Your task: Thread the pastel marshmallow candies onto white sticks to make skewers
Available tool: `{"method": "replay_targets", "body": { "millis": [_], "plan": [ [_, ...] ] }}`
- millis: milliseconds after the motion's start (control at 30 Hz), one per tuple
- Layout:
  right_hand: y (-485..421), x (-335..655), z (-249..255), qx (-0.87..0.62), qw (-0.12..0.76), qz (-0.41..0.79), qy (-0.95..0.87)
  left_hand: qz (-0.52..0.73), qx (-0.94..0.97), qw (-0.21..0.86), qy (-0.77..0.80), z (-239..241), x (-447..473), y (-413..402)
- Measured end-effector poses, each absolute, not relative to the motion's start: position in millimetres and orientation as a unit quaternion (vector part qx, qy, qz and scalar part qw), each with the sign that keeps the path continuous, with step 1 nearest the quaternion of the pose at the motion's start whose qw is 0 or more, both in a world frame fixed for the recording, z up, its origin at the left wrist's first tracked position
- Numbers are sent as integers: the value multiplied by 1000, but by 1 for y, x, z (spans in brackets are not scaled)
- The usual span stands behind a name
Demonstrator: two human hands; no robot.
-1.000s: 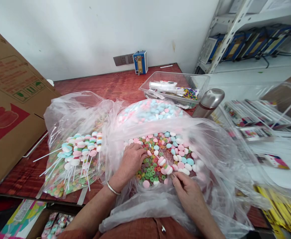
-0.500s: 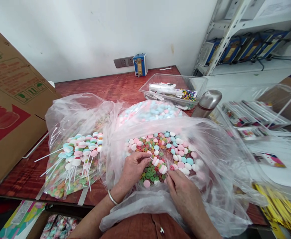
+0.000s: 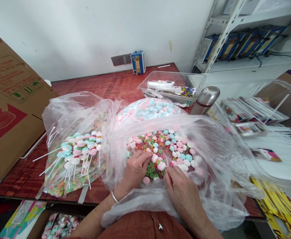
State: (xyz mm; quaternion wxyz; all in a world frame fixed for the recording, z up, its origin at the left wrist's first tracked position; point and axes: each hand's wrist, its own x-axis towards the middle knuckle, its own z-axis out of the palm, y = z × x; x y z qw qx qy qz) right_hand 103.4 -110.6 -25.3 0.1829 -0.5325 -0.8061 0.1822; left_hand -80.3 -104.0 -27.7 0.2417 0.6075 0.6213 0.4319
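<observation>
A candy skewer (image 3: 158, 162) of pink and white candies with coloured rings between them is held low over an opened clear plastic bag (image 3: 140, 127). My left hand (image 3: 136, 167) is closed in a pinch at its upper left end. At the lower right end, my right hand (image 3: 181, 184) is closed with thumb and forefinger together on it; the fingers mostly hide the stick. Loose pink, white and blue candies (image 3: 179, 151) lie beneath, with small ring candies (image 3: 151, 171) in green, red and orange. Finished-looking candy skewers (image 3: 79, 147) on white sticks lie to the left.
A large cardboard box (image 3: 13, 99) stands at the left. Behind the bag are a clear plastic tub (image 3: 147, 74) and a steel flask (image 3: 206, 99). White sticks (image 3: 282, 139) and cards lie at the right, beside yellow strips (image 3: 280, 205). Shelving (image 3: 222, 39) stands behind.
My left fingers have shifted slightly at the skewer's upper end, and the stick tip seen there before is now hidden. The whole view has moved a little; my right hand keeps its pinch.
</observation>
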Motion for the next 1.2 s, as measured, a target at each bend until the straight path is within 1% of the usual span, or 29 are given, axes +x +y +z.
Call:
{"method": "replay_targets", "body": {
  "millis": [67,167,200,233,300,400,467,600,700,767,833,900,967,1033,1100,1200],
  "plan": [
    [-108,102,-27,-527,219,243,-784,439,582,287,621,-26,-81,-103],
    [-102,102,-30,-516,269,343,-737,469,499,408,604,-24,-85,-101],
    [-101,103,-31,-515,280,366,-722,476,481,426,600,-23,-88,-101],
    [-100,105,-31,-517,289,382,-710,479,480,423,601,-23,-91,-101],
    [-98,109,-32,-523,298,397,-693,457,534,359,614,-25,-97,-101],
    [-98,116,-31,-532,304,405,-679,371,673,213,603,-28,-102,-102],
    [-99,120,-30,-537,303,406,-674,319,735,143,582,-31,-99,-102],
    [-101,125,-32,-539,293,410,-675,238,778,72,577,-36,-84,-97],
    [-104,129,-35,-539,282,397,-687,244,773,74,581,-39,-76,-93],
    [-107,132,-37,-542,273,380,-698,303,748,110,580,-40,-74,-91],
    [-111,134,-39,-540,264,367,-709,378,686,181,595,-39,-74,-91],
    [-113,135,-39,-537,259,359,-718,430,586,296,621,-37,-73,-90],
    [-114,134,-39,-533,255,350,-727,451,486,413,624,-34,-72,-90],
    [-114,133,-39,-532,249,340,-734,468,413,491,607,-33,-70,-89],
    [-113,132,-38,-536,240,329,-739,490,365,526,591,-32,-68,-88],
    [-111,132,-38,-538,234,306,-750,498,352,535,584,-33,-67,-86]
  ]
}}
